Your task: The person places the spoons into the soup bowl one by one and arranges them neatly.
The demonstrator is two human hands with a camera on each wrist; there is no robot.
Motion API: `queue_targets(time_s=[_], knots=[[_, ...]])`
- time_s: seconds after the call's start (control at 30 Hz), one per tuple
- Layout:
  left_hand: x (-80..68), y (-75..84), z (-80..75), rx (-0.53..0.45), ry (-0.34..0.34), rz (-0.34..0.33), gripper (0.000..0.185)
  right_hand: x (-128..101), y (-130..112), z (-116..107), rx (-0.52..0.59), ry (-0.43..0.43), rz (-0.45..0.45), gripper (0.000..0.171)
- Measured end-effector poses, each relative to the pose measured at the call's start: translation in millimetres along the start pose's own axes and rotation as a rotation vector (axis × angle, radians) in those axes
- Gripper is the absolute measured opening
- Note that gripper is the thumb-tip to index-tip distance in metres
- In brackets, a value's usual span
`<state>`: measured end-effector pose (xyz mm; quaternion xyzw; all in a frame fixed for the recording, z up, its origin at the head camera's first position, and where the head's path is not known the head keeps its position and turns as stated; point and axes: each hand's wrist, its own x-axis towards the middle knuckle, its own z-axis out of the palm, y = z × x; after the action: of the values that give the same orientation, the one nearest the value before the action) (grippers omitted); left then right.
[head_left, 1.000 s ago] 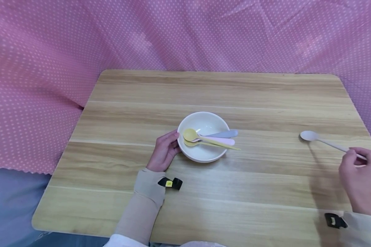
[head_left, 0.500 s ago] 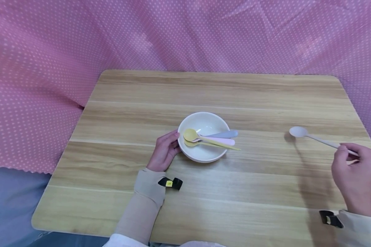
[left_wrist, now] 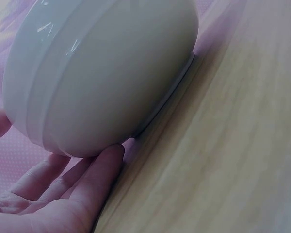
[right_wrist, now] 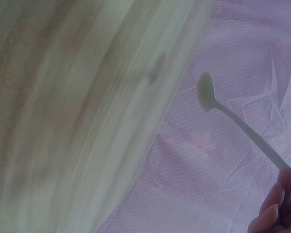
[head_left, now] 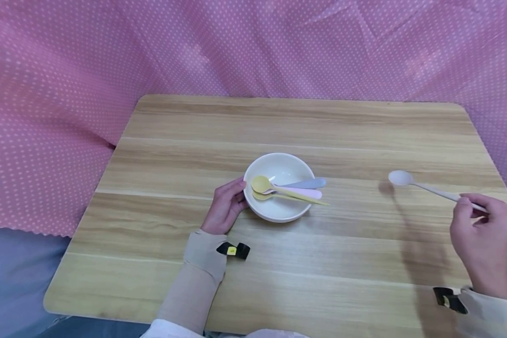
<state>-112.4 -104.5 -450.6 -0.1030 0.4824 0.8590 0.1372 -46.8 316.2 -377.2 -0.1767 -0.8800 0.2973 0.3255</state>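
Note:
On the table stands a white bowl [head_left: 279, 213], its left side held by my left hand [head_left: 224, 206]. The left wrist view shows the thumb at the rim and the fingertips against the lower outer wall of the bowl [left_wrist: 111, 73]. Several spoons lie in it: yellow ones, the upper a yellow spoon [head_left: 260, 184], a pink spoon [head_left: 310, 193] and a blue spoon [head_left: 308, 183], handles jutting over the right rim. At the right, my right hand [head_left: 486, 239] pinches a pale spoon [head_left: 400, 178] by its handle end, bowl pointing left, raised above the table with its shadow below.
The wooden table [head_left: 186, 117] has rounded corners and a plain wood-grain top. Pink dotted cloth [head_left: 253, 47] hangs behind and along the sides. Black wrist mounts sit on the left sleeve [head_left: 204, 253] and the right sleeve [head_left: 490, 305].
My right hand has moved left and slightly up with the pale spoon, slower in the latest half second. The left hand and the bowl have stayed in place.

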Motion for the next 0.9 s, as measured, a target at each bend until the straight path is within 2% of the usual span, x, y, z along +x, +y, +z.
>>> queue_targets(time_s=[0.23, 0.5, 0.9], knots=[[1.0, -2.0, -0.7, -0.015, -0.007, 0.016, 0.044, -2.5, -7.9, -0.9, 0.012, -0.013, 0.032, 0.013], [0.2, -1.7, -0.6, -0.017, -0.01, 0.015, 0.045, -4.9, -15.8, -0.6, 0.034, 0.004, 0.005, 0.013], [0.3, -0.6, -1.6, 0.009, -0.023, 0.012, 0.047, -6.2, -21.0, 0.2, 0.042, 0.005, -0.034, 0.024]])
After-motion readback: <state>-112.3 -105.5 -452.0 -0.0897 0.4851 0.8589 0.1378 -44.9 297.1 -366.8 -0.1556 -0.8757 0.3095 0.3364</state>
